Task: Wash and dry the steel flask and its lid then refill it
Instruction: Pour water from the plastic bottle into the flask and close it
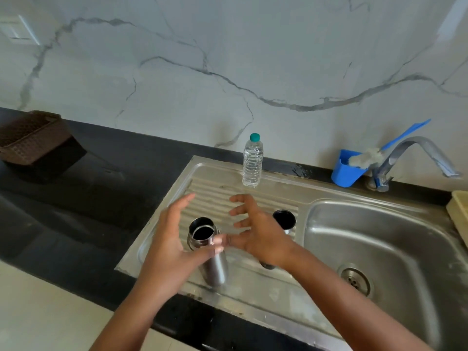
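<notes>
Left hand [169, 239]: fingers spread and straight, thumb tip blurred against the neck of the flask [211, 252]; whether it touches cannot be told. Right hand [255, 231]: fingers splayed wide, holding nothing, just right of the flask. Flask stands upright and uncapped on the ribbed drainboard [228, 191], between the hands. Lid [284, 219] stands open side up behind the right hand. Water bottle [252, 163] farther back; basin [379, 244], tap [415, 158], blue cup [345, 171] to the right; basket [33, 138] on the counter [88, 198] at left.

Basin [374, 239] free — flask [214, 262] amid drainboard [253, 279]
</notes>
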Demonstrator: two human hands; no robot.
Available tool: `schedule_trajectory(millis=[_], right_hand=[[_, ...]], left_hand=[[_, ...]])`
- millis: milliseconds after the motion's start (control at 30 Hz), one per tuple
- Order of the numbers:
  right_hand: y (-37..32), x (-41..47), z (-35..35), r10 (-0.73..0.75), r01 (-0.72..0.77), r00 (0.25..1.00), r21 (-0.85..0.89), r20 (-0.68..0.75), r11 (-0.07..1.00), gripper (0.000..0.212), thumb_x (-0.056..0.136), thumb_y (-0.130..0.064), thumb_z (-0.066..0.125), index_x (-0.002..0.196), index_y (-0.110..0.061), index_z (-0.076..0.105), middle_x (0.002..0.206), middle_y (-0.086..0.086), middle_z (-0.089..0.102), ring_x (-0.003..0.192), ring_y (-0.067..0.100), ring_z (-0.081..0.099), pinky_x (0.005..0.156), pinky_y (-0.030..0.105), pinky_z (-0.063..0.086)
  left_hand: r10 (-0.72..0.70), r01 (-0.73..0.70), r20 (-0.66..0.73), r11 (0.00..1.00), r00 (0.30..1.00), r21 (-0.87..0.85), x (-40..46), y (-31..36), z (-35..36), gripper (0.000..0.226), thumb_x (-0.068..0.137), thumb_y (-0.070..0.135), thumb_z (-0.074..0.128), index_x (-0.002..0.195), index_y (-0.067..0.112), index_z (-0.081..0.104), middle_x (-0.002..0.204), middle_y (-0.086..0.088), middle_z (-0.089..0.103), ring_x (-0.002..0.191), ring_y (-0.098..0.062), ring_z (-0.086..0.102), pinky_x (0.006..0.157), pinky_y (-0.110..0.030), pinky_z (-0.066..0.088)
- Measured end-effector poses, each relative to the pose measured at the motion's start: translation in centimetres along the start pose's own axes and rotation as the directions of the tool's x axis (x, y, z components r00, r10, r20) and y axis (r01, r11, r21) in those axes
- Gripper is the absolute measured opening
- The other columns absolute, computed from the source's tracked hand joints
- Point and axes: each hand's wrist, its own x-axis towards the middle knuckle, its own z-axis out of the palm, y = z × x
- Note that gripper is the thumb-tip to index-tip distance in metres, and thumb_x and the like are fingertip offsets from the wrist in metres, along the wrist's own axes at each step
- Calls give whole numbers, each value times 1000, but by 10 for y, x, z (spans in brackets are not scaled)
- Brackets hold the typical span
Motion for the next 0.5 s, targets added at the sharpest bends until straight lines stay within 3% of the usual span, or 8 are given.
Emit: schedule_trajectory(millis=[100, 233, 333, 500], right_hand=[[-12, 20, -29, -1, 3, 998, 24, -68, 1000, 70, 73, -56, 73, 131, -31, 43, 115, -7, 57, 92, 9, 62, 80, 25, 54], [-6, 69, -57, 50, -61, 987, -67, -155, 996, 57, 86, -44, 71, 132, -23, 46, 120, -1, 60, 104, 16, 61, 83, 26, 46], [2, 116, -74, 41, -91, 977, -237, -208, 967, 61, 89, -37, 69, 138, -13, 42, 132, 9, 55, 118, 23, 55, 92, 29, 41], [14, 177, -97, 80, -214, 943, -403, -323, 890, 71, 93, -34, 64, 148, -6, 27, 144, 16, 40, 131, 34, 44, 105, 38, 38]], left_hand=[[112, -115, 56, 993, 992, 39, 40, 38, -12, 69, 71, 40, 84, 126, 56, 44, 132, 34, 43, 118, 24, 37, 96, -11, 34], [142, -151, 174, 988, 975, 44, 130, 62, -6, 45, 85, 33, 76, 126, 33, 59, 132, 15, 57, 123, 2, 51, 105, -23, 41], [36, -82, 273, 984, 961, 158, 202, 63, 17, 43, 88, 29, 74, 128, 20, 61, 129, 4, 61, 119, -13, 56, 99, -27, 44], [-112, 2, 327, 949, 938, 317, 285, 43, 58, 57, 86, 29, 77, 136, 13, 55, 136, -11, 57, 122, -25, 56, 106, -44, 47]])
